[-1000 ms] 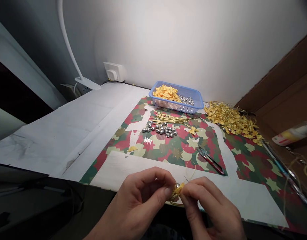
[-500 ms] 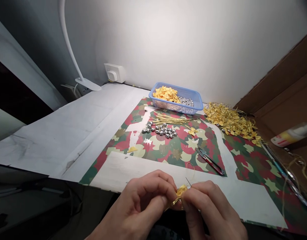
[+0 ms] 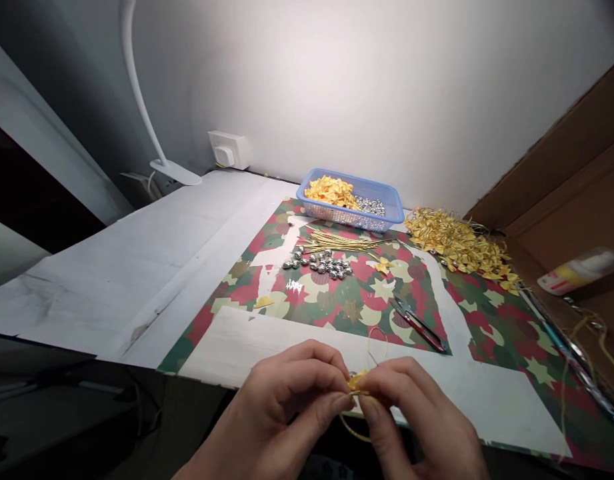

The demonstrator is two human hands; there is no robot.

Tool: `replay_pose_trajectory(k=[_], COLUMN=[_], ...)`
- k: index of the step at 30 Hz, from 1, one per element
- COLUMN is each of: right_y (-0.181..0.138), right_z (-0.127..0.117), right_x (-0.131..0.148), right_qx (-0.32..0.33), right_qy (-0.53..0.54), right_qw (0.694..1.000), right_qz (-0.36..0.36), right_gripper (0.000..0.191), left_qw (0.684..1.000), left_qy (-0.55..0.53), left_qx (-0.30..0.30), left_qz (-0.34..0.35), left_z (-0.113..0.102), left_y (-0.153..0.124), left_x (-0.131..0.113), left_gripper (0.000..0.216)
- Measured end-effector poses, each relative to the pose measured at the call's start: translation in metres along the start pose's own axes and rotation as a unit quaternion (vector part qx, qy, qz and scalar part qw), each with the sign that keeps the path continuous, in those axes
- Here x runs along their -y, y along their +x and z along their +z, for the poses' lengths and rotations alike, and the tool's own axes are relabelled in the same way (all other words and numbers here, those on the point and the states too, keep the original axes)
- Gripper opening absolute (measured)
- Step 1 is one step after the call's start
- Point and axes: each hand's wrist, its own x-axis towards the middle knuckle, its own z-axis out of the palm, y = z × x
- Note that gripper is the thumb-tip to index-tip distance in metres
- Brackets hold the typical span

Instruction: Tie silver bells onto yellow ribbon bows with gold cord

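Observation:
Both hands meet at the table's near edge. My left hand (image 3: pixel 281 407) and my right hand (image 3: pixel 417 420) pinch a small yellow bow (image 3: pixel 357 381) between thumbs and fingertips. A thin gold cord (image 3: pixel 379 341) loops up from the bow and another length hangs below it. A silver bead seems tucked against the bow, mostly hidden by my fingers.
A blue basket (image 3: pixel 384 217) of yellow bows and silver beads stands at the back. Loose silver beads (image 3: pixel 319 261), gold cord pieces (image 3: pixel 337 240), red snips (image 3: pixel 419 325) and a heap of finished bows (image 3: pixel 457 243) lie on the patterned sheet (image 3: pixel 357 293). A bottle (image 3: pixel 579 270) lies far right.
The hands have shifted slightly while working the bow; the cord loop now stands above it and a length hangs below. The view drifted a little.

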Motion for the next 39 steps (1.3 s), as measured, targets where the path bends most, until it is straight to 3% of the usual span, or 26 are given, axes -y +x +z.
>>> replay_pose_trajectory(k=[4, 8, 11, 14, 22, 26, 29, 39], right_y=[0.003, 0.006, 0.008, 0.011, 0.009, 0.011, 0.013, 0.016], right_z=[-0.008, -0.009, -0.008, -0.007, -0.012, -0.015, -0.015, -0.013], right_x=[-0.002, -0.005, -0.007, -0.008, -0.001, -0.004, -0.008, -0.004], right_qx=[0.009, 0.027, 0.071, 0.083, 0.017, 0.072, 0.101, 0.091], right_qy=[0.106, 0.157, 0.182, 0.180, 0.100, 0.101, 0.098, 0.047], right_qw=[0.990, 0.984, 0.977, 0.978, 0.995, 0.992, 0.989, 0.992], right_qz=[0.090, 0.079, 0.082, 0.070, 0.018, -0.002, -0.034, -0.074], right_gripper=[0.014, 0.027, 0.015, 0.019, 0.021, 0.021, 0.023, 0.019], left_qw=[1.000, 1.000, 1.000, 0.999, 0.994, 0.985, 0.984, 0.986], left_qy=[0.019, 0.025, 0.018, 0.025, 0.056, 0.080, 0.088, 0.098], left_qx=[-0.001, 0.010, 0.019, 0.009, -0.013, -0.002, 0.008, -0.005], left_qz=[0.002, 0.009, 0.015, 0.032, 0.094, 0.154, 0.152, 0.135], left_z=[-0.001, -0.002, -0.003, -0.005, -0.007, -0.007, -0.007, -0.006], left_y=[-0.001, -0.001, -0.001, -0.001, -0.004, -0.005, -0.005, -0.005], left_x=[0.000, -0.002, -0.003, -0.003, 0.001, 0.002, 0.001, 0.003], left_gripper=[0.021, 0.021, 0.020, 0.020, 0.023, 0.029, 0.029, 0.026])
